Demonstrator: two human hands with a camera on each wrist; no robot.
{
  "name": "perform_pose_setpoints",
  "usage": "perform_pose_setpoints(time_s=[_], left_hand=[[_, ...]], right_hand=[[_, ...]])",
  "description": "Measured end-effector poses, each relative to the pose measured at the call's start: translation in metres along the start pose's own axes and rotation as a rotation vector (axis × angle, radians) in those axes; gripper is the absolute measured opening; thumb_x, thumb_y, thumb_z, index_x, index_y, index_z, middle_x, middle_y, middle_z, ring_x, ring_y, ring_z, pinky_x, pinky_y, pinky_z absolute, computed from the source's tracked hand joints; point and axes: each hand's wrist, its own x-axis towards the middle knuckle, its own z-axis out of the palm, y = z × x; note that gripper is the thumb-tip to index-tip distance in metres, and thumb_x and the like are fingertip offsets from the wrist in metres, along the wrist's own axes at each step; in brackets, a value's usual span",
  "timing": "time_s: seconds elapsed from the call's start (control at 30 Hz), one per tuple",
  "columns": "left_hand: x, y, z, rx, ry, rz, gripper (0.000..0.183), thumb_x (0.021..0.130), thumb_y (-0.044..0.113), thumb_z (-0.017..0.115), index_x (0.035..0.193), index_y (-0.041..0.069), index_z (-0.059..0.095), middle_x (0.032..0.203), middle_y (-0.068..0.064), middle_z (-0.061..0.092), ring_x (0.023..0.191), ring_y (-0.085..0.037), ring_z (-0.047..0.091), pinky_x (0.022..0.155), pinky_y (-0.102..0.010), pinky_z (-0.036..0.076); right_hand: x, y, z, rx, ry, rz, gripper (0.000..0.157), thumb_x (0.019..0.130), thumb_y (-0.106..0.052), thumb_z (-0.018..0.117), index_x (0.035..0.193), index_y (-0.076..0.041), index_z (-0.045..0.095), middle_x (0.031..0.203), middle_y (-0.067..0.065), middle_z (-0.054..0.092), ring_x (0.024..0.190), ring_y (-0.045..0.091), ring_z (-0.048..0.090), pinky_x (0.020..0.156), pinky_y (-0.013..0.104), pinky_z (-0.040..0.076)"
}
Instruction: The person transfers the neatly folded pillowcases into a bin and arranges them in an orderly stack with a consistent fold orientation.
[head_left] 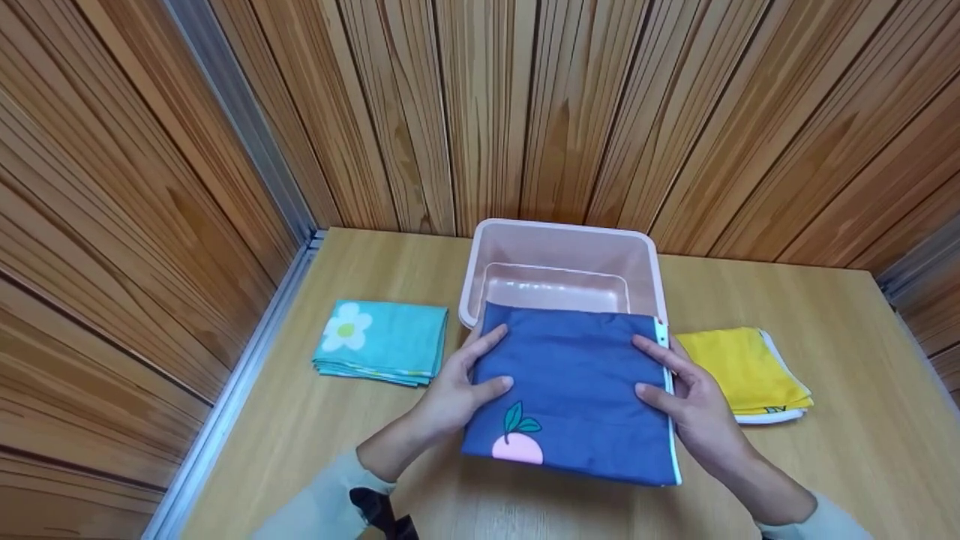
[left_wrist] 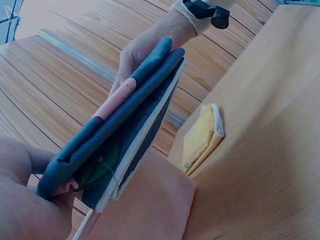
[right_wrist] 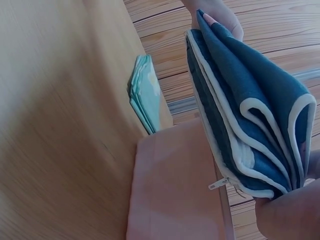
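Observation:
A folded blue zippered cloth cover [head_left: 577, 375] with a pink fruit print is held up in front of the pink plastic bin [head_left: 562, 259], hiding the bin's near side. My left hand [head_left: 457, 382] grips its left edge, thumb on top and the other fingertips near the far corner. On the opposite edge my right hand [head_left: 697, 405] pinches the layers in the same way. From the right wrist, the cover [right_wrist: 255, 95] shows several folded layers with white piping, and a zipper pull [right_wrist: 218, 184] hangs from a lower corner.
Left of the bin lies a folded teal cloth [head_left: 409, 337] with a white flower. A folded yellow cloth [head_left: 739, 367] with a white edge rests on the right, partly behind my right hand. Wood-plank walls [head_left: 585, 112] stand behind and beside the table [head_left: 285, 450].

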Motion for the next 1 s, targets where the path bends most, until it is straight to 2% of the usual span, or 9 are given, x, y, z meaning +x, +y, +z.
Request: perform_pose_setpoints(time_s=[0.13, 0.3, 0.47, 0.53, 0.73, 1.0], left_hand=[[0.003, 0.003, 0.0, -0.003, -0.004, 0.015, 0.066, 0.101, 0.007, 0.061, 0.16, 0.018, 0.034, 0.172, -0.005, 0.0, 0.155, -0.037, 0.012, 0.122, -0.052, 0.021], [0.008, 0.007, -0.001, 0.015, 0.001, 0.03, 0.065, 0.102, 0.007, 0.06, 0.16, 0.016, 0.034, 0.172, -0.004, -0.002, 0.155, -0.037, 0.012, 0.122, -0.052, 0.02], [0.015, 0.011, -0.001, 0.013, 0.023, 0.007, 0.064, 0.102, 0.005, 0.06, 0.16, 0.016, 0.034, 0.172, -0.004, -0.003, 0.155, -0.036, 0.012, 0.122, -0.052, 0.019], [0.018, 0.013, -0.001, 0.012, 0.032, 0.001, 0.065, 0.101, 0.005, 0.06, 0.16, 0.016, 0.035, 0.172, -0.004, -0.002, 0.155, -0.036, 0.011, 0.122, -0.051, 0.02], [0.024, 0.019, -0.001, 0.019, 0.039, 0.0, 0.065, 0.101, 0.004, 0.06, 0.16, 0.016, 0.035, 0.172, -0.004, 0.0, 0.154, -0.036, 0.014, 0.121, -0.05, 0.025], [0.03, 0.024, -0.002, 0.006, 0.05, -0.027, 0.065, 0.101, 0.004, 0.061, 0.159, 0.018, 0.037, 0.172, -0.004, 0.005, 0.154, -0.034, 0.017, 0.122, -0.05, 0.022]], right_hand=[[0.002, -0.004, -0.001, 0.021, -0.002, -0.009, 0.063, 0.099, -0.001, 0.064, 0.156, 0.0, 0.037, 0.171, 0.008, -0.007, 0.157, 0.026, -0.004, 0.12, 0.036, 0.016], [0.006, -0.008, -0.003, 0.026, -0.006, -0.01, 0.064, 0.098, -0.003, 0.065, 0.156, 0.0, 0.037, 0.171, 0.008, -0.008, 0.156, 0.027, -0.005, 0.121, 0.039, 0.015], [0.008, -0.011, -0.006, 0.024, -0.006, 0.006, 0.065, 0.099, -0.004, 0.065, 0.157, -0.004, 0.036, 0.172, 0.004, -0.008, 0.157, 0.028, -0.004, 0.114, 0.03, 0.031], [0.009, -0.013, -0.008, 0.004, 0.0, 0.018, 0.065, 0.099, -0.006, 0.065, 0.157, -0.007, 0.037, 0.171, 0.004, -0.009, 0.157, 0.029, -0.004, 0.112, 0.03, 0.033], [0.013, -0.017, -0.012, -0.038, 0.013, 0.03, 0.063, 0.1, -0.01, 0.064, 0.158, -0.01, 0.038, 0.171, 0.005, -0.01, 0.157, 0.029, -0.005, 0.119, 0.042, 0.022], [0.021, -0.019, -0.014, -0.027, 0.007, 0.017, 0.063, 0.101, -0.009, 0.063, 0.158, -0.01, 0.037, 0.171, 0.005, -0.009, 0.156, 0.031, 0.001, 0.117, 0.045, 0.023]])
